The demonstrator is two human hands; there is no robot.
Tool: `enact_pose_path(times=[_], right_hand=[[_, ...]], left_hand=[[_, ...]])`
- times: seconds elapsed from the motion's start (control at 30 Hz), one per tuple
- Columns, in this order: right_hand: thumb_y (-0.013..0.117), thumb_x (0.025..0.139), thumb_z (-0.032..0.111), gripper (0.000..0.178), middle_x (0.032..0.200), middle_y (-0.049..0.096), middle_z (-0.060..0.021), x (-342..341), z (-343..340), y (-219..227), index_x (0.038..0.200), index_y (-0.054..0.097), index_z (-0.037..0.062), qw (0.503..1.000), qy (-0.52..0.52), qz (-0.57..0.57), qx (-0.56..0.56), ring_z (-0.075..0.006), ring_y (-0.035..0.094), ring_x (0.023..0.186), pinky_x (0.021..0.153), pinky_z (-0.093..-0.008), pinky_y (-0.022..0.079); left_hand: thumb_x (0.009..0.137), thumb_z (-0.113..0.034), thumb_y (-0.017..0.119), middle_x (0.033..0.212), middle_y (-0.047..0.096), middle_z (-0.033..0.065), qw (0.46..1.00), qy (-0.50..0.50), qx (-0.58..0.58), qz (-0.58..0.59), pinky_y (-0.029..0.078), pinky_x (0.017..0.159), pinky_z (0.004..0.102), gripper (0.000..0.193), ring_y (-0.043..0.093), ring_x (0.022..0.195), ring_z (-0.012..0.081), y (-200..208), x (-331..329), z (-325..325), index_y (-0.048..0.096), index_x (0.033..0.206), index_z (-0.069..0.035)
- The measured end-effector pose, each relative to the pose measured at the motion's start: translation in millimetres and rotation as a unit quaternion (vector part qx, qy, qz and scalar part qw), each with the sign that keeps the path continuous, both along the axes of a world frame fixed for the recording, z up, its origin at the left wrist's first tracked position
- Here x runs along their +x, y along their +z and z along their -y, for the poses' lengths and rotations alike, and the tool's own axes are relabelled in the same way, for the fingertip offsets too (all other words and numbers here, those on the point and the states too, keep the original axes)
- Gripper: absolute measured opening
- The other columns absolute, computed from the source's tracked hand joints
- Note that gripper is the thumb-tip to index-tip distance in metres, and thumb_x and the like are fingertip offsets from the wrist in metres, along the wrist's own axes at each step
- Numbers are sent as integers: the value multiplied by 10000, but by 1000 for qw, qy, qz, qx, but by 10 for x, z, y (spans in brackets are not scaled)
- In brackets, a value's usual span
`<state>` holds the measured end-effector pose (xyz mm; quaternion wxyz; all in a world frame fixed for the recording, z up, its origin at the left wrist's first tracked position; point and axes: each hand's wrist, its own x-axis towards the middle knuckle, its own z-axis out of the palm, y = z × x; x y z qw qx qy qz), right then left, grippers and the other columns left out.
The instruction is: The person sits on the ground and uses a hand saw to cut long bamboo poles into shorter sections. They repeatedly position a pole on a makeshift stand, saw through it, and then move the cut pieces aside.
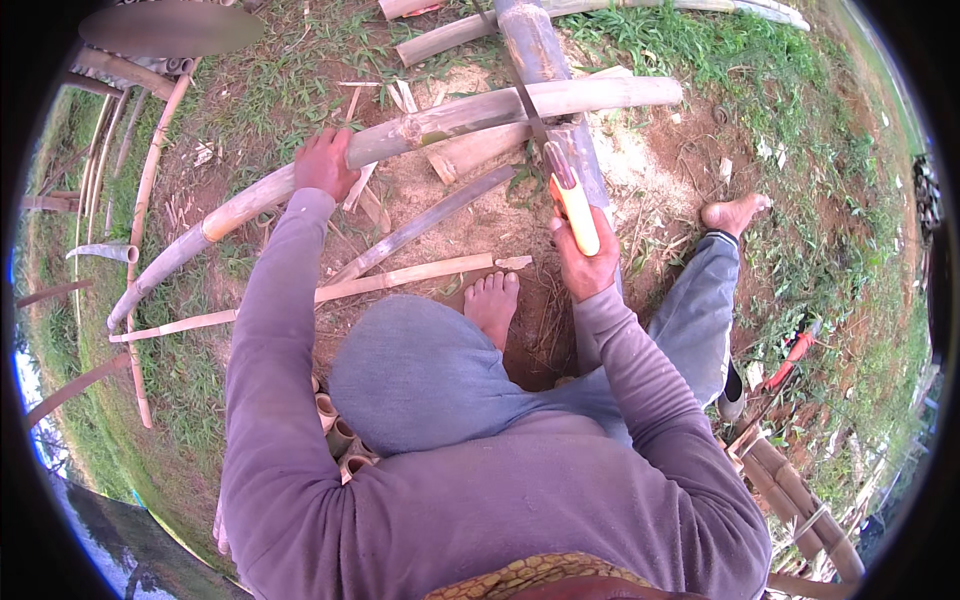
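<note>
Outdoors, person seated on dirt. Left hand [322, 163] wrapped tight round long bamboo pole [470, 112], pinning it steady across thick log [545, 75]. Right hand [585, 258] fisted on yellow handle of saw [560, 170], blade laid across pole near log for support. Bare foot [493, 302] just below split bamboo strip [400, 278].

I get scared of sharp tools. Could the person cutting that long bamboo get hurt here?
Possibly. The saw with the yellow handle, gripped by the right hand, cuts the bamboo pole while the left hand steadies that same pole; a slip could send the blade sideways. Both bare feet rest near the cut, among bamboo splinters on the ground that could prick them.
</note>
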<state>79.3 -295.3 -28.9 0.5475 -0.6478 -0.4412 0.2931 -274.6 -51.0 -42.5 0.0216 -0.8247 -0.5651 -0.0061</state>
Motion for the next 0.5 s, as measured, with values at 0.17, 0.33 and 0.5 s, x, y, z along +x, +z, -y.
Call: enact_pose_path(times=[0.17, 0.33, 0.5], right_hand=[[748, 970, 99, 234, 971, 698, -12, 718, 96, -25, 1177, 706, -3, 997, -54, -57, 5, -86, 637, 867, 797, -255, 526], [728, 1006, 175, 312, 956, 691, -16, 1265, 48, -48, 1254, 647, 4, 996, -71, -56, -4, -81, 624, 800, 696, -238, 515], [679, 1047, 194, 457, 1025, 680, -52, 1202, -128, 214, 1445, 526, 28, 989, -67, -119, 56, -78, 608, 749, 613, -219, 497]], left_hand=[[746, -218, 868, 1249, 661, 74, 997, -66, 5, 43, 495, 1008, 506, 558, 641, 1217, 319, 9, 978, 40, 624, 1247, -183], [774, -223, 854, 1230, 671, 91, 998, -57, -25, 23, 511, 986, 512, 521, 654, 1211, 334, 14, 1580, -89, 614, 1234, -178], [809, -212, 804, 1170, 720, 115, 994, -10, -112, -13, 547, 951, 536, 453, 707, 1139, 365, 99, 1729, -314, 603, 1213, -160]])
